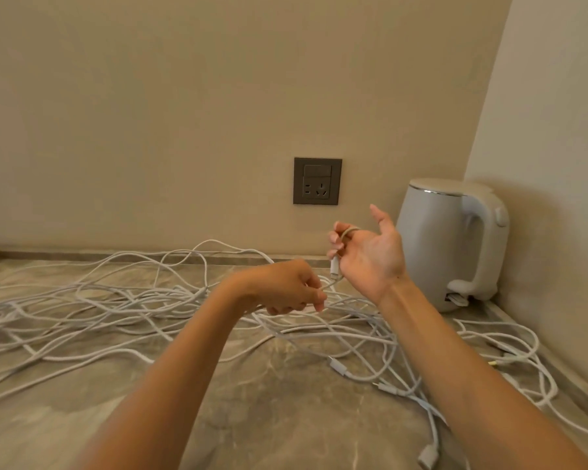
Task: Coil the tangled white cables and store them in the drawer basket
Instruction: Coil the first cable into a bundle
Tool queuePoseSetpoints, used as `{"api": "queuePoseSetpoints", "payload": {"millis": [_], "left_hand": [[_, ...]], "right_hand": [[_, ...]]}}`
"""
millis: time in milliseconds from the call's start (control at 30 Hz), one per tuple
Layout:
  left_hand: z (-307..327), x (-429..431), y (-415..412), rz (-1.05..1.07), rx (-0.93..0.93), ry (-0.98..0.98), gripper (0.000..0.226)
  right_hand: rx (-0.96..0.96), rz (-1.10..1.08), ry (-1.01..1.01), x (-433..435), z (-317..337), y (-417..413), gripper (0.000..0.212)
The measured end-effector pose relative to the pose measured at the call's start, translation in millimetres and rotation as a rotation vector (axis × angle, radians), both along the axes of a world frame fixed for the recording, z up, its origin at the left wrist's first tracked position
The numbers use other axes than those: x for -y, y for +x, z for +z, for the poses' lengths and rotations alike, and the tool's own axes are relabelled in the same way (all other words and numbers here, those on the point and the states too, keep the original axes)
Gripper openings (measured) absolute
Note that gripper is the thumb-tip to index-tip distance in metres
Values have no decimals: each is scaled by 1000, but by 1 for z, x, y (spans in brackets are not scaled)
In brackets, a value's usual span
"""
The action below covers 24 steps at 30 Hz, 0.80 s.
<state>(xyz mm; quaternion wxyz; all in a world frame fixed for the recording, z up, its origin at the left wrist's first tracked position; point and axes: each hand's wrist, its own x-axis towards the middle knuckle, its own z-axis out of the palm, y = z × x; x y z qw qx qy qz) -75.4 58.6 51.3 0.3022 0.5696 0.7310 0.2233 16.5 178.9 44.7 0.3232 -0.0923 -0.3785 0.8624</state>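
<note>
Marbled brown countertop [269,412] meets a beige wall [150,113]. Tangled white cables [116,300] sprawl from far left past centre. At centre the left hand [286,290] pinches one strand. Just right of it the right hand [370,256], palm toward the camera, has the cable end [335,268] looped round its curled fingers. Pulling now would likely tighten crossing strands into knots, or drag loops against the white kettle [448,242] at right. A grey socket [317,181] sits on the wall. No drawer basket shows.

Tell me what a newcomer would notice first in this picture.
A sprawl of tangled white cables covers the counter from left to right. At centre, the right hand holds one cable looped round its fingers while the left hand pinches it below. A white kettle stands in the right corner.
</note>
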Motion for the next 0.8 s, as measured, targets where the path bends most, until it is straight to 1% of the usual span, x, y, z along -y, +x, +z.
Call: {"api": "queuePoseSetpoints", "payload": {"millis": [100,167,233,333,367,433,500,567,633,700,800], "left_hand": [[7,4,2,-54,-69,-17,22],[12,6,2,-73,-142,-15,21],[16,8,0,-36,-188,59,23],[20,9,-6,36,-274,255,24],[21,10,-8,53,-274,316,23],[23,11,-10,83,-220,420,23],[22,10,-12,117,-191,510,24],[20,8,-13,156,-218,618,23],[17,5,-14,197,-235,732,19],[13,3,-18,242,-203,834,20],[6,-1,-26,316,-85,927,18]], "right_hand": [[-53,-93,-77,2,-2,-1,47],[-37,-132,-57,2,-2,-1,46],[85,-116,75,3,0,0,51],[437,-104,451,6,0,-2,70],[510,-101,531,6,-1,-3,76],[590,-43,614,8,-2,-4,85],[646,65,688,9,-2,-4,92],[665,167,731,11,-1,-4,96],[650,266,725,13,1,-3,97],[578,384,642,15,4,-2,97],[389,533,459,16,9,-1,95]]}}
